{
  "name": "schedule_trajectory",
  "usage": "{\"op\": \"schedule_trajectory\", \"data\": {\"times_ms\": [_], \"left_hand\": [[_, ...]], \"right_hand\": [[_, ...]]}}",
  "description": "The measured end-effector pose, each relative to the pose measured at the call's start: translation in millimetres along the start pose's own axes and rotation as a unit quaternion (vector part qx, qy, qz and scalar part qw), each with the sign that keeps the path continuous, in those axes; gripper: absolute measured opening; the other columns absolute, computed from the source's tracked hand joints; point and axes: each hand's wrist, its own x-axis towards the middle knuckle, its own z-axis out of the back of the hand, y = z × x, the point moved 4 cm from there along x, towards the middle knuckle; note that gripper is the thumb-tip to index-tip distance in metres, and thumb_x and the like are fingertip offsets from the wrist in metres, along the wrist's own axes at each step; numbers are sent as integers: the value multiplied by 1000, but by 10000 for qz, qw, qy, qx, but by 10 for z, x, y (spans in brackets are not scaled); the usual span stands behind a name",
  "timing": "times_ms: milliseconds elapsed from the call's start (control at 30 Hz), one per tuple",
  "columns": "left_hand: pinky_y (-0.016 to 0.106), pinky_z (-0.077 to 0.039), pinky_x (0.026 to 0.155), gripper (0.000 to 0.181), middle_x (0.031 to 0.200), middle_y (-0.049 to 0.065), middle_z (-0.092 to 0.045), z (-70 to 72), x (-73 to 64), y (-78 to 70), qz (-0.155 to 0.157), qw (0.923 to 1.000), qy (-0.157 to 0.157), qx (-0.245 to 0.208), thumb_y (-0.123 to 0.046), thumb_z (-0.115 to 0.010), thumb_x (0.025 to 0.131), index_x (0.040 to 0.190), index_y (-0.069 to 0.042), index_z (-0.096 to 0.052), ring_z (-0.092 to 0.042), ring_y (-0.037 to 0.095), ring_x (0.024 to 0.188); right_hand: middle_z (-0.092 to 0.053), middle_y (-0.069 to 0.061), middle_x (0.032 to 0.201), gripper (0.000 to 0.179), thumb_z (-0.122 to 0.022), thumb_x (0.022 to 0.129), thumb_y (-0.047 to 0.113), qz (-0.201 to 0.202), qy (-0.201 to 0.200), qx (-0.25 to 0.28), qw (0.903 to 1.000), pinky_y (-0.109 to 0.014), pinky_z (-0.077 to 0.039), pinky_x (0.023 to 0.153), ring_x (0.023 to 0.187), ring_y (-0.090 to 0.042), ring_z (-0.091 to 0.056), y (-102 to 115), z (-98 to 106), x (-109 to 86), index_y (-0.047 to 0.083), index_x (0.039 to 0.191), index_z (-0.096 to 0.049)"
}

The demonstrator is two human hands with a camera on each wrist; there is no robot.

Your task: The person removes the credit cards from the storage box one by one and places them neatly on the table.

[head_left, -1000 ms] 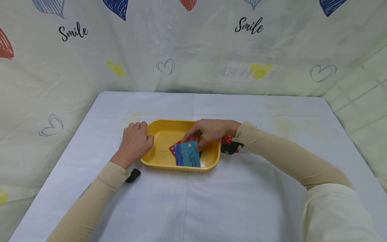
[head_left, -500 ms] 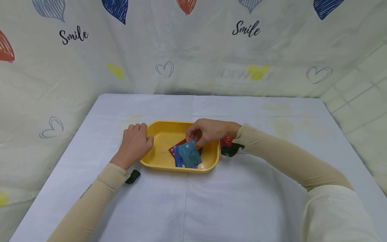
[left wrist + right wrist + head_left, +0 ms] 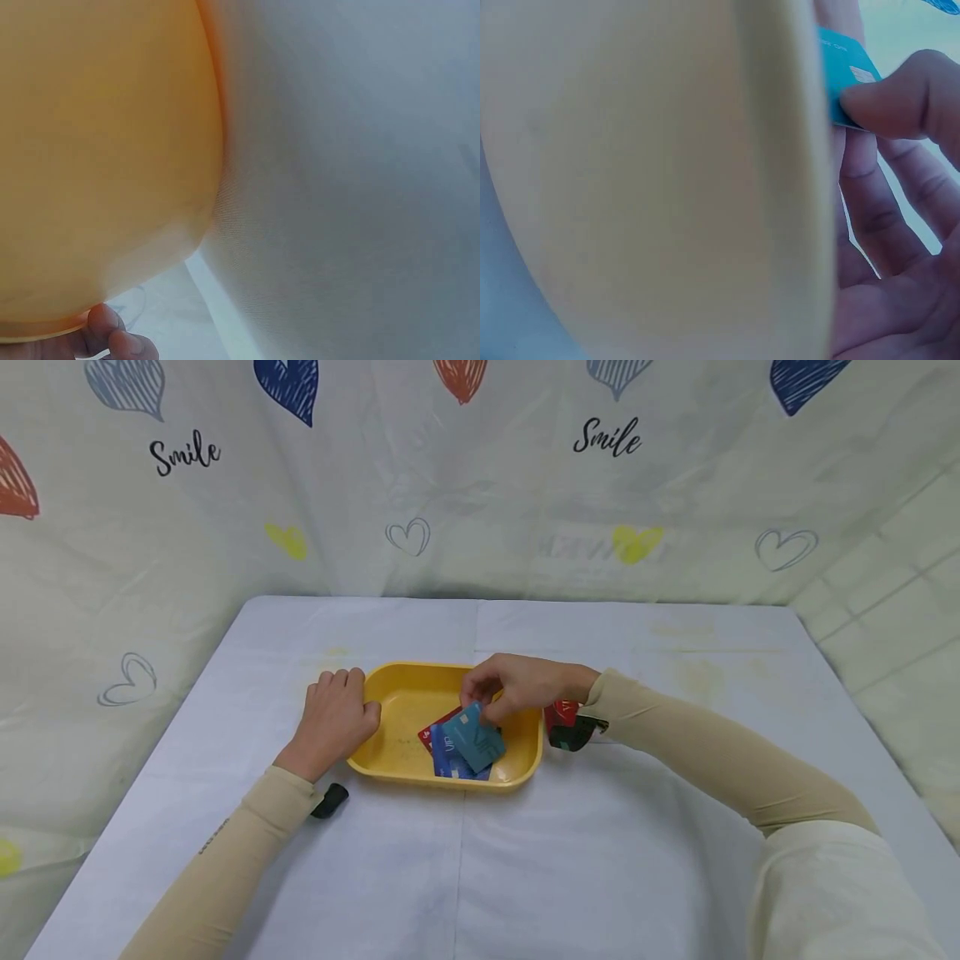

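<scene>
My left hand (image 3: 333, 718) grips the left rim of a yellow plastic tray (image 3: 405, 681); in the left wrist view its fingertips (image 3: 105, 321) show at the rim. My right hand (image 3: 521, 681) reaches over the tray's right side and pinches a teal bank card (image 3: 476, 739) between thumb and fingers, the card tilted. Under that card lie a blue card (image 3: 448, 758) and a red card (image 3: 425, 737), both partly covered, in the tray. In the right wrist view the tray's outer wall (image 3: 652, 180) hides part of the teal card (image 3: 847, 67).
A red item (image 3: 561, 713) shows just right of the tray, partly behind the black device (image 3: 573, 735) at my right wrist. A white cloth covers the table (image 3: 585, 860). Behind it hangs a patterned curtain (image 3: 480, 468).
The right hand has lifted the teal card slightly and turned it, its lower end swinging to the right. More of the blue card shows now. The left hand keeps its hold on the tray.
</scene>
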Motion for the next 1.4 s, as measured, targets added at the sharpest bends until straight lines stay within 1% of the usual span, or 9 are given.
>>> {"op": "schedule_trajectory", "data": {"times_ms": [100, 333, 467, 667, 767, 900, 1100, 1200, 1400], "left_hand": [[37, -25, 72, 16, 80, 13, -46, 6, -3, -9, -14, 10000, -36, 16, -17, -47, 92, 91, -2, -49, -40, 32, 81], [37, -26, 73, 17, 81, 13, -46, 9, -10, -20, 46, 10000, -8, 8, -18, -47, 92, 93, -1, -49, -40, 32, 82], [37, -26, 73, 17, 81, 13, -47, 15, -11, -22, 44, 10000, 29, 12, -18, -47, 93, 93, -1, -50, -41, 32, 83], [37, -27, 72, 17, 81, 13, -47, 16, -13, -14, 0, 10000, 6, 87, -18, -47, 93, 92, -1, -49, -41, 32, 82], [36, -26, 71, 16, 79, 13, -46, 14, -19, -10, -56, 9999, -75, 51, -17, -47, 92, 89, -1, -48, -40, 32, 79], [36, -25, 69, 15, 77, 13, -45, 5, -31, -4, -139, 9997, -196, -18, -16, -46, 92, 86, -2, -47, -39, 31, 76], [36, -26, 70, 17, 79, 13, -46, -9, -37, -2, -85, 9999, -123, -19, -17, -45, 92, 89, -1, -48, -40, 32, 79], [36, -26, 70, 17, 80, 13, -46, -14, -38, 0, -52, 9999, -84, -15, -18, -45, 93, 90, -1, -48, -40, 32, 79], [37, -26, 71, 17, 80, 14, -47, -14, -43, -1, -80, 9999, -113, -2, -18, -45, 93, 90, -1, -48, -40, 32, 80]], "right_hand": [[-66, -5, 105, 24, -65, 89, 8, -3, -21, 105, 9999, -31, -58, 90, 99, -22, -63, 12, -1, -20, 11, 112, -68], [-66, -7, 109, 26, -64, 94, 9, -249, -6, 484, 9985, -38, -63, 83, 98, -24, -64, 28, -12, -62, 12, 120, -65], [-67, -9, 111, 26, -62, 96, 10, -225, -18, 601, 9979, -40, -63, 83, 99, -25, -65, 43, -13, -80, 13, 122, -63], [-65, -8, 116, 26, -59, 99, 12, -149, -125, 653, 9977, -42, -63, 84, 105, -28, -64, 47, -11, -107, 15, 125, -63], [-66, -8, 116, 26, -58, 99, 12, -92, -207, 639, 9977, -43, -63, 85, 106, -29, -64, 61, 0, -126, 16, 124, -64], [-68, -8, 115, 25, -60, 99, 13, -118, -371, 628, 9973, -41, -62, 86, 106, -27, -65, 82, 10, -157, 15, 123, -66], [-67, -9, 109, 24, -65, 97, 16, -233, -560, 660, 9960, -39, -63, 85, 103, -25, -66, 103, 19, -205, 12, 121, -66], [-67, -9, 108, 23, -65, 97, 16, -207, -613, 639, 9959, -39, -63, 84, 103, -26, -66, 116, 20, -225, 12, 120, -65], [-66, -9, 109, 22, -63, 99, 16, -160, -687, 715, 9949, -40, -63, 84, 103, -26, -66, 133, 23, -268, 14, 120, -64]]}}
